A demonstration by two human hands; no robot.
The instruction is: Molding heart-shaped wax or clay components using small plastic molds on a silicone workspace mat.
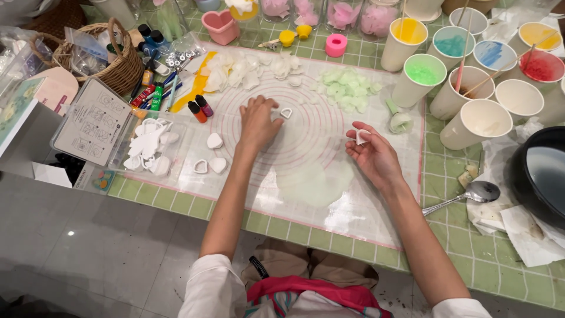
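Seemingly mid-cut, the head view shows both bare hands over a translucent silicone work mat (376, 200) printed with pink concentric circles, laid on a green tiled table (471, 253). The left hand (257, 122) rests palm down near the mat's centre, fingers curled loosely, their tips touching a small white heart-shaped cutter (286, 112); whether it grips the cutter or only steadies it I cannot tell. The right hand (372, 154) is turned palm up, thumb and forefinger pinching a small white petal-shaped cutter (362, 136) just above the mat.

Between the hands and nearer the person lies a thin pale green sheet of soft wax or clay (315, 179), flat on the mat. It looks light, limp and easily torn, so it is best lifted by an edge with flat fingers. Both cutters look light, stiff and thin-walled, best held by their rims.

White cut petals (238, 70) and pale green cut petals (347, 88) lie heaped at the mat's far side, near paper cups of coloured wax (421, 79).
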